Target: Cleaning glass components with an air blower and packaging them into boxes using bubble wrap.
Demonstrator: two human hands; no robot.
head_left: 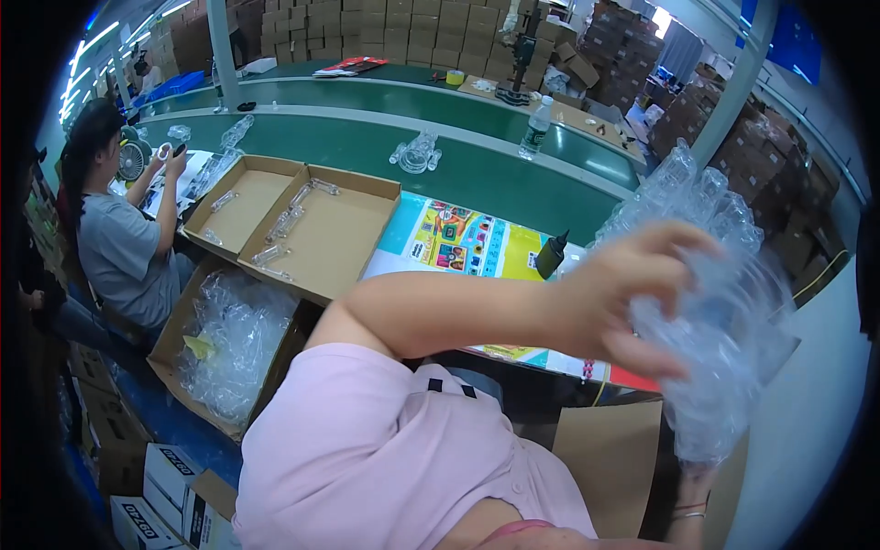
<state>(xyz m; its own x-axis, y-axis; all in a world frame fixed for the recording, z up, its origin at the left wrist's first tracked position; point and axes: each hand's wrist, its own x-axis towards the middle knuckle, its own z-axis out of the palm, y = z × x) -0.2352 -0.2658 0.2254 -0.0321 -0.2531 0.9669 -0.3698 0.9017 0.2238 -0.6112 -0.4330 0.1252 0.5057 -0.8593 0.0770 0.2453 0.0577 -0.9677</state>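
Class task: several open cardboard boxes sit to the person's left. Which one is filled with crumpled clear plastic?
The lowest cardboard box, standing below the table edge: it is heaped with clear plastic, while the two shallow trays above it hold only a few clear pieces.

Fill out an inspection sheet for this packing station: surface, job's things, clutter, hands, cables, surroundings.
Surface: worktable with colourful printed sheets, beside a green conveyor belt.
Job's things: stack of clear plastic blister trays, held up at the right.
Clutter: open cardboard trays holding a few clear pieces; a box of clear plastic wrap; a dark squeeze bottle.
Hands: left hand grips the stack's side; right hand is below the stack, mostly hidden, with bracelets at the wrist.
Cables: nothing seen.
Surroundings: a seated co-worker at left; a water bottle on the belt; stacked cartons behind.
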